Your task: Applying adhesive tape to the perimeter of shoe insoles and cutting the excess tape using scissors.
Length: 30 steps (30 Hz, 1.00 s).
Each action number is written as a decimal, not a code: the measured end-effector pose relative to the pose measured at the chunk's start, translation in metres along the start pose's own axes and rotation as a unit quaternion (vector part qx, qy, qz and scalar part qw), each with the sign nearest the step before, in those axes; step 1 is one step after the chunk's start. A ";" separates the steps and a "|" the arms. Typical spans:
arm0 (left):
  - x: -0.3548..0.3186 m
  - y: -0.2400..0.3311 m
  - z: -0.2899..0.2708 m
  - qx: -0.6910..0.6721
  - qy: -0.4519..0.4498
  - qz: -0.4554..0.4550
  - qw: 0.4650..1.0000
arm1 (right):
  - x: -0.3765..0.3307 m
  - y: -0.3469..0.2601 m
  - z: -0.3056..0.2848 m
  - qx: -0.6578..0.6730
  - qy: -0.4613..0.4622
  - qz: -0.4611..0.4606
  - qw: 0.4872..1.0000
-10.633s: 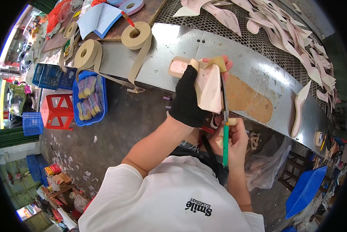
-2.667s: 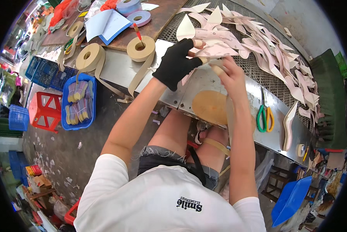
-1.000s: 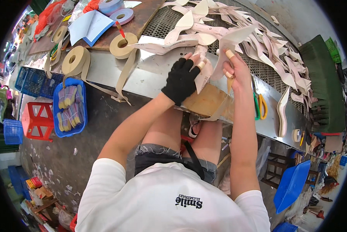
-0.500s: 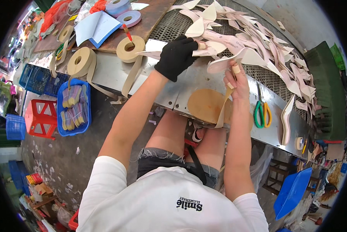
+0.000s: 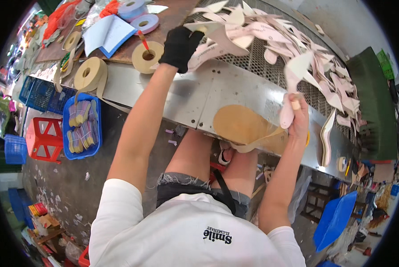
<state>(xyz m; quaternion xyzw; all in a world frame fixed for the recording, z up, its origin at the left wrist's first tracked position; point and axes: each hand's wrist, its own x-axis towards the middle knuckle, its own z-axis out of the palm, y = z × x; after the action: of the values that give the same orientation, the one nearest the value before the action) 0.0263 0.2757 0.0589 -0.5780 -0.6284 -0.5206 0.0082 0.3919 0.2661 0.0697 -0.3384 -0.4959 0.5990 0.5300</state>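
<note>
My left hand [image 5: 180,48], in a black glove with bare fingertips, is closed on a pale pink-white insole [image 5: 224,41] at the near edge of the pile. Bare except for pale wraps on its fingers, my right hand [image 5: 298,116] grips another insole [image 5: 294,75] by its narrow end, raised in front of the heap. A tan tape strip [image 5: 270,135] runs from the table's front edge up toward my right hand; whether the fingers hold it is unclear. Beneath lies a rounded tan pad [image 5: 237,121]. Behind my right wrist only a bit of the yellow scissor handle [image 5: 308,139] shows.
Many insoles [image 5: 330,84] lie heaped on the mesh surface. Tan tape rolls [image 5: 91,73] and a clipboard with paper [image 5: 108,34] occupy the left. Stacked insoles [image 5: 327,138] rest at right. A blue basket of bundles [image 5: 69,149] and a red stool [image 5: 46,139] stand left.
My hands have moved apart, the left one leftward and farther off, the right one rightward and lower. The right-hand insole has swung upright. My right hand now covers most of the scissors.
</note>
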 end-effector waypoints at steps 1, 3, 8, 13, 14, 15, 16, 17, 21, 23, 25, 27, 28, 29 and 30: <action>0.007 0.021 0.004 -0.047 -0.022 -0.017 0.999 | -0.005 -0.006 -0.014 -0.008 0.017 -0.003 1.000; 0.005 0.040 0.008 -0.072 -0.044 -0.059 0.995 | -0.001 -0.011 -0.032 -0.153 -0.116 0.105 0.976; -0.014 0.072 -0.035 0.134 -0.274 0.140 0.942 | -0.001 -0.033 -0.028 -0.203 -0.228 0.116 0.945; -0.041 0.148 -0.075 -0.219 -0.318 -0.090 0.918 | -0.014 -0.024 -0.023 -0.096 -0.284 0.129 0.945; -0.057 0.142 -0.057 -0.141 -0.317 -0.081 0.934 | -0.013 -0.024 -0.015 -0.106 -0.340 0.112 0.928; -0.072 0.143 -0.040 -0.151 -0.331 -0.041 0.931 | -0.014 -0.024 -0.012 -0.117 -0.388 0.097 0.909; -0.082 0.141 -0.022 -0.198 -0.347 -0.079 0.913 | -0.015 -0.035 -0.003 -0.143 -0.447 0.128 0.874; -0.091 0.132 0.000 -0.227 -0.282 -0.059 0.930 | -0.019 -0.038 0.004 -0.138 -0.451 0.129 0.872; -0.108 0.111 0.022 -0.240 -0.107 -0.143 0.954 | -0.044 -0.056 0.010 -0.308 -0.281 -0.014 0.909; -0.109 0.110 0.007 -0.271 -0.093 -0.211 0.935 | -0.054 -0.066 -0.030 -0.271 -0.042 -0.115 0.955; -0.120 0.122 0.017 -0.323 -0.091 -0.239 0.911 | -0.073 -0.100 -0.079 0.038 -0.105 -0.096 0.989; -0.142 0.121 0.036 -0.304 -0.075 -0.212 0.926 | -0.085 -0.108 -0.062 -0.132 -0.090 -0.082 0.984; -0.147 0.133 0.041 -0.324 -0.098 -0.259 0.905 | -0.087 -0.098 -0.049 -0.232 -0.091 -0.073 0.966; -0.154 0.131 0.040 -0.312 -0.095 -0.261 0.909 | -0.079 -0.075 -0.035 -0.313 -0.111 -0.061 0.941; -0.159 0.132 0.044 -0.343 -0.092 -0.291 0.888 | -0.077 -0.057 -0.031 -0.345 -0.144 -0.061 0.925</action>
<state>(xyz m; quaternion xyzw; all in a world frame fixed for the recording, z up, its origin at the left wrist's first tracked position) 0.2018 0.1633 0.0268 -0.3811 -0.5485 -0.6273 -0.4005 0.4541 0.1961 0.1063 -0.3793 -0.7628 0.3994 0.3388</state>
